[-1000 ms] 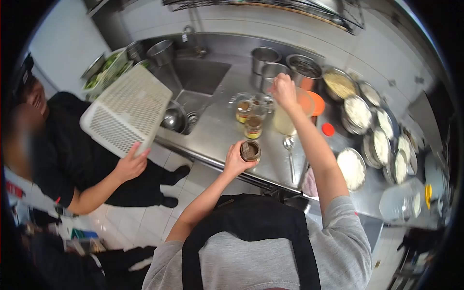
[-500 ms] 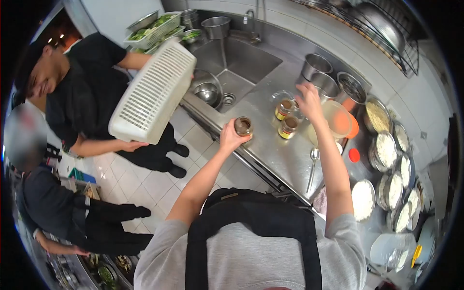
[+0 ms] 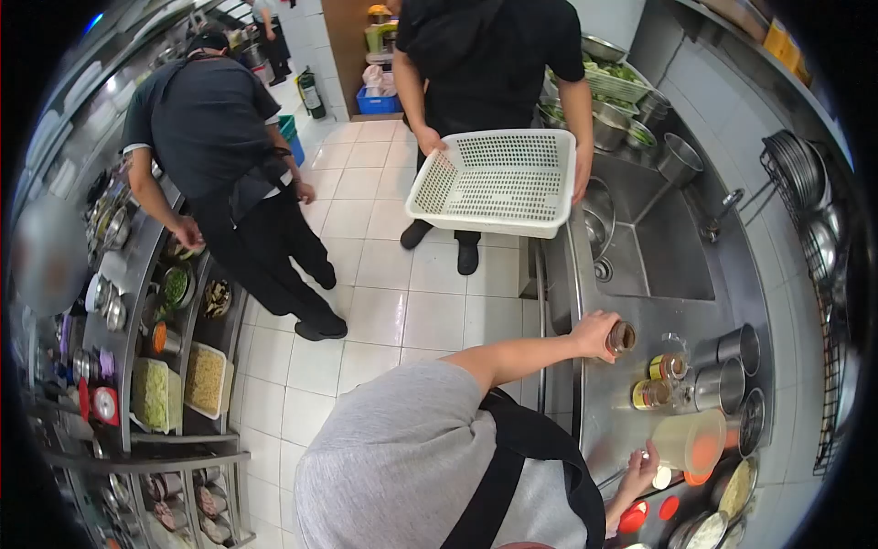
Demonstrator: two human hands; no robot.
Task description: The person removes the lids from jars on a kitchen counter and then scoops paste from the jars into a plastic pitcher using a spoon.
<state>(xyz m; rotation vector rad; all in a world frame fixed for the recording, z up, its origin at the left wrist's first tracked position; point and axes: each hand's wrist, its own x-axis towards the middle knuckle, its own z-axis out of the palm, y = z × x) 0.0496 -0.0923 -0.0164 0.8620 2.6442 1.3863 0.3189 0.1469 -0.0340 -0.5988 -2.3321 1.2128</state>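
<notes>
My left hand (image 3: 596,337) is closed round an open glass jar (image 3: 621,339) with brown contents, held above the counter's front edge. Two similar jars with yellow labels, one (image 3: 668,367) behind the other (image 3: 650,394), stand on the steel counter (image 3: 608,412). Low on the counter is my right hand (image 3: 637,473), its fingers bent together beside a translucent plastic tub (image 3: 677,441). Something thin and pale shows at its fingertips, too small to name. Red lids (image 3: 633,517) lie close to that wrist.
A co-worker across the aisle holds a white perforated basket (image 3: 494,178) by the sink (image 3: 672,261). Another person leans over food trays (image 3: 208,380) at left. Metal pots (image 3: 720,384) line the wall side of the counter. A wire rack (image 3: 828,366) hangs there.
My view has swung left towards the aisle. My right hand has moved from the pots to beside the tub. The jar stays in my left hand. The co-worker's basket has tipped, its inside now showing.
</notes>
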